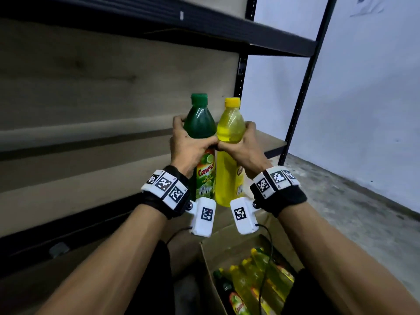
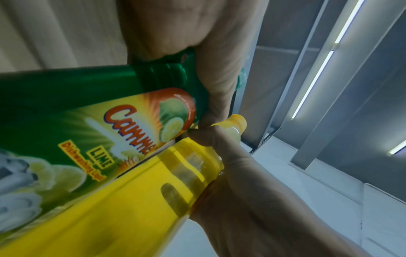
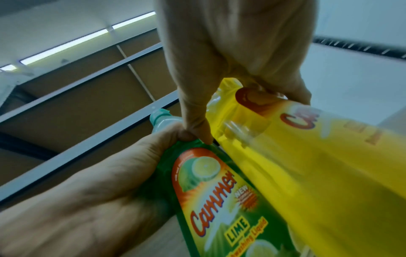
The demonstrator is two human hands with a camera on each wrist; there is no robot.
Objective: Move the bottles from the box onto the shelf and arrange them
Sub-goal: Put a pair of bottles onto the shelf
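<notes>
Both forearms extended, left hand (image 1: 189,145) and right hand (image 1: 242,147) curled, thumbs touching

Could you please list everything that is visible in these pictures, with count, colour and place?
green bottle: one, green cap, lime label, upright, held in front of the shelf.
yellow bottle: one, yellow cap, upright, beside the green one on its right.
bottles in the box: several, mostly yellow, at least one green, lying down; exact count unclear.
box: one, brown cardboard, open, on the floor at lower right.
shelf: wood-tone boards on a black metal frame, ahead and to the left.
wall: pale, on the right.
floor: grey, speckled.
wrist bands: two, black with white coded tags, one per wrist.
left hand: grips the green bottle.
right hand: grips the yellow bottle.
</notes>
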